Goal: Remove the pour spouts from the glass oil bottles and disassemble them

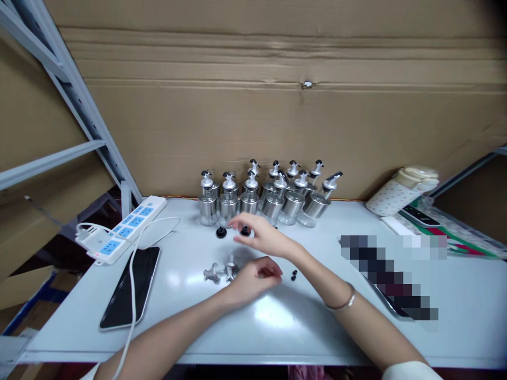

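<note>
My right hand [257,232] comes in from the lower right and hovers over the table, thumb and fingers apart. It is nearest to a round black cap [245,231], partly behind its fingers; a second black cap [221,232] lies to the left. Closer to me, my left hand [253,281] has its fingers curled toward the thumb, and whatever may be between the tips is hidden. Several tiny black pieces [293,275] lie right of it. Grey pump-like spout parts [214,273] lie beside its left edge.
Several glass bottles with steel sleeves and spouts [273,203] stand against the cardboard wall [269,126]. At left are a power strip [130,229], a white cable [132,285] and a dark tablet [130,287]. A dotted flask [402,191] and a pixelated device [390,285] lie right.
</note>
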Tool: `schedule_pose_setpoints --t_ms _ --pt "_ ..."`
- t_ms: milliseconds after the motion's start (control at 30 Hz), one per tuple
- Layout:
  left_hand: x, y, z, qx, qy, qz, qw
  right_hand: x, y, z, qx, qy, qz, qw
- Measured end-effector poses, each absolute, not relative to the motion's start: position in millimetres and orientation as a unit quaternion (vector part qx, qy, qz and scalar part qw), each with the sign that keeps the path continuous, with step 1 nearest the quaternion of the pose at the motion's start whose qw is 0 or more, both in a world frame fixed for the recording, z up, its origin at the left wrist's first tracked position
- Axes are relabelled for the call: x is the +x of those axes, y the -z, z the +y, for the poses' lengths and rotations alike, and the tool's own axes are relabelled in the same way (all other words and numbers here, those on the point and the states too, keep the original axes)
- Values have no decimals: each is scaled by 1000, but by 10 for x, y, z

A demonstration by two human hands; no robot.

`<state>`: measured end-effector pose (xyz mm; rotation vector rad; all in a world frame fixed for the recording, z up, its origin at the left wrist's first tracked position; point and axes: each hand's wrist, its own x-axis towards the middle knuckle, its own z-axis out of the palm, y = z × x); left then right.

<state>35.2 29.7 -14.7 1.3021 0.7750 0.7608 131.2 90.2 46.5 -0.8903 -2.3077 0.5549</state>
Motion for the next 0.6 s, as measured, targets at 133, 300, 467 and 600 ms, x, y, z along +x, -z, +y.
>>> schedule_pose_setpoints --t_ms 133,300,467,600 --pt "356 166 294 583 -333 366 644 1244 -485 832 -300 -254 -911 123" --pt "342 180 296 593 -321 359 645 1143 -494 841 -355 -244 -902 18" --pt "335 165 292 584 -329 355 652 1148 -507 867 -372 -245 -895 36" --pt "346 144 312 581 -327 339 664 1373 -487 884 -398 -277 -860 160"
